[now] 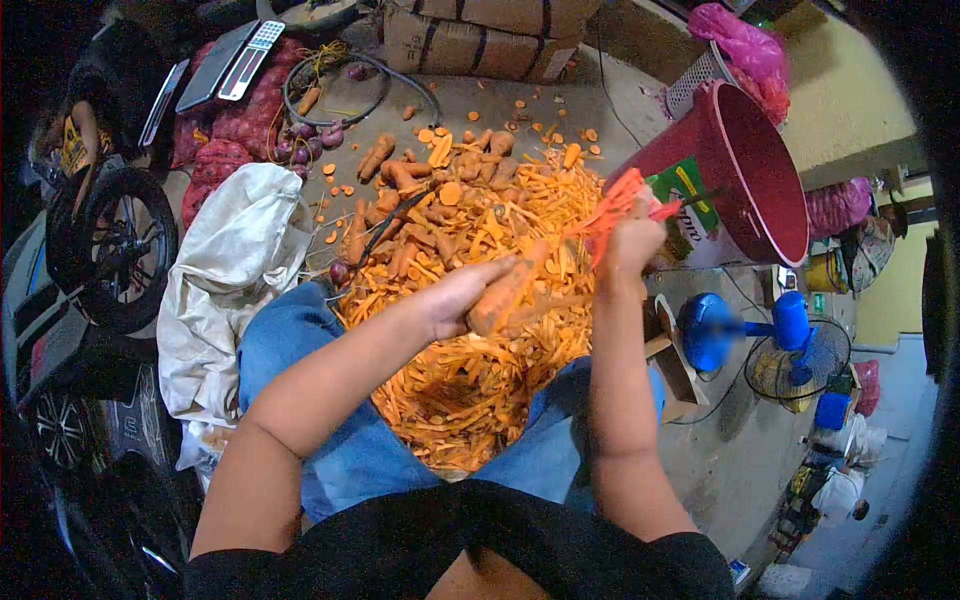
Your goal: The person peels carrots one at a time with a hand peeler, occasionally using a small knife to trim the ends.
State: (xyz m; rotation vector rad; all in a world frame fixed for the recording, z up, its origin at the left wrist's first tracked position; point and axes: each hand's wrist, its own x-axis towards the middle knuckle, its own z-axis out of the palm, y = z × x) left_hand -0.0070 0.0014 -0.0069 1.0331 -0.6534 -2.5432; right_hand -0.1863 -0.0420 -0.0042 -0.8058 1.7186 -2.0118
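Note:
My left hand (pixel 468 298) is closed around a thick carrot (pixel 505 296), its tip pointing away over the heap. My right hand (pixel 637 240) is raised to the right of that carrot, fingers wrapped round a red-orange hand tool (pixel 622 200). Motion smears the tool, so its exact kind does not show. Below both hands, between my knees, lies a large heap of carrot peelings (pixel 440 390). Whole carrots (pixel 405 175) lie at the heap's far left, with some cut carrot slices (pixel 451 193) among them.
A big red bucket (pixel 765 170) stands tilted at the right. Beside my left knee is a white sack (pixel 230 270). Red onions (pixel 305 145), mesh sacks (pixel 245 110) and a scale (pixel 230 65) are farther left. A blue fan (pixel 710 332) lies right; cardboard boxes (pixel 480 45) are behind.

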